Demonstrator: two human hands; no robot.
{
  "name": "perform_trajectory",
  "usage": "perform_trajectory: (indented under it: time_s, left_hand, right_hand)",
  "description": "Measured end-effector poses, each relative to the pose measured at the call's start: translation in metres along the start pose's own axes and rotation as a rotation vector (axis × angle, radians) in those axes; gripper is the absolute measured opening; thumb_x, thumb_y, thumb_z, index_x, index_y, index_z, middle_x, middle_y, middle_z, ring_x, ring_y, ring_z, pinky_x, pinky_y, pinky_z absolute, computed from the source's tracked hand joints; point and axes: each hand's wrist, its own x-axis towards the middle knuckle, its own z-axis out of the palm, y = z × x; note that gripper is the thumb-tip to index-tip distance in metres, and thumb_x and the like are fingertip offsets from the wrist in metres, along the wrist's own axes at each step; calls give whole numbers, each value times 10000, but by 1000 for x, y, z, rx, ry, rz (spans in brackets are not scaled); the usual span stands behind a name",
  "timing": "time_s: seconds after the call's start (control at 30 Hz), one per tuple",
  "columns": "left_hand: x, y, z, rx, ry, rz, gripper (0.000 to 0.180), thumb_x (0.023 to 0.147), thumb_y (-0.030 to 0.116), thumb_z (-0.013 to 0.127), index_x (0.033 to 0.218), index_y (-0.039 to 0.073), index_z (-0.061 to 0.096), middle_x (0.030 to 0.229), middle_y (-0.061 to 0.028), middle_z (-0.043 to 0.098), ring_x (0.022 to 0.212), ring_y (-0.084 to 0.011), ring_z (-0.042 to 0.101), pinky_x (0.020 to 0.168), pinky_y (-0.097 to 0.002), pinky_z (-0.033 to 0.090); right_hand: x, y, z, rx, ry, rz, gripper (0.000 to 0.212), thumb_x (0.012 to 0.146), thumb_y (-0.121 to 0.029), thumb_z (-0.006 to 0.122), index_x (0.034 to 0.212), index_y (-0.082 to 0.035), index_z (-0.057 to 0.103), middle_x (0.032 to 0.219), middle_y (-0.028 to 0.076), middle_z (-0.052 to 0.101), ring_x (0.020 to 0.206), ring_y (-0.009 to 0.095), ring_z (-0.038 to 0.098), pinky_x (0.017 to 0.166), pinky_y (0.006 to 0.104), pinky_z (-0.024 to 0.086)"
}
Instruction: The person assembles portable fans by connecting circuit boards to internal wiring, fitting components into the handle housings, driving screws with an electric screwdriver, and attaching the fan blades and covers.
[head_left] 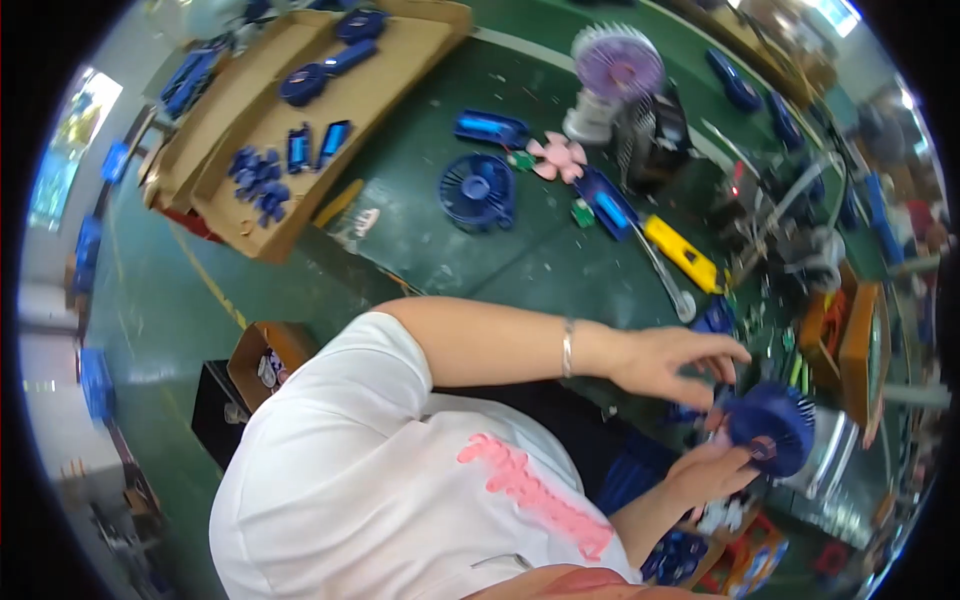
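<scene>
My right hand (708, 472) grips a dark blue handheld fan (768, 432) by the side of its round head. My left hand (678, 362), at the end of an arm with a silver bracelet, hovers just beyond the fan, its fingers curved and apart with nothing visibly in them. Beyond it lie a yellow screwdriver-like tool (682, 255) and a metal rod with a round end (683, 303). Farther off is a blue fan housing (477, 192) with a grille. A pink fan blade (557, 158) sits between two blue handle shells with batteries (608, 205) (490, 128).
A cardboard tray (350, 115) at the far left holds several blue fan parts. A purple and white fan (617, 75) stands at the back beside a black block (660, 145). Metal machinery (775, 240) and a cardboard box (850, 340) are on the right.
</scene>
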Motion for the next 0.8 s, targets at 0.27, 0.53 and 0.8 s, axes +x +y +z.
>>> perform_trajectory:
  time_s: [0.27, 0.53, 0.8]
  left_hand:
    - [-7, 10, -15, -479, -178, -291, 729, 950, 584, 412, 1423, 39, 311, 1254, -144, 566, 1151, -205, 529, 1023, -371, 358]
    - [-1, 9, 1, -714, -137, -616, 511, 998, 419, 433, 1307, 13, 407, 1061, -157, 624, 995, -225, 624, 893, -345, 489]
    - [-2, 17, -4, -618, -54, -712, 342, 1001, 305, 429, 1163, 12, 496, 888, -130, 644, 720, -215, 670, 672, -305, 552]
  right_hand:
    - [31, -44, 59, 355, -96, -43, 390, 941, -290, 581, 1238, -49, 507, 1267, 207, 540, 1066, 416, 590, 810, 448, 519]
    - [25, -33, 35, 382, -143, -44, 431, 978, -304, 519, 1319, -66, 407, 1199, 168, 569, 1012, 331, 620, 791, 412, 549]
    - [20, -18, 15, 310, -234, 362, 341, 908, -190, 631, 1166, -2, 513, 1025, 103, 629, 804, 174, 635, 670, 286, 533]
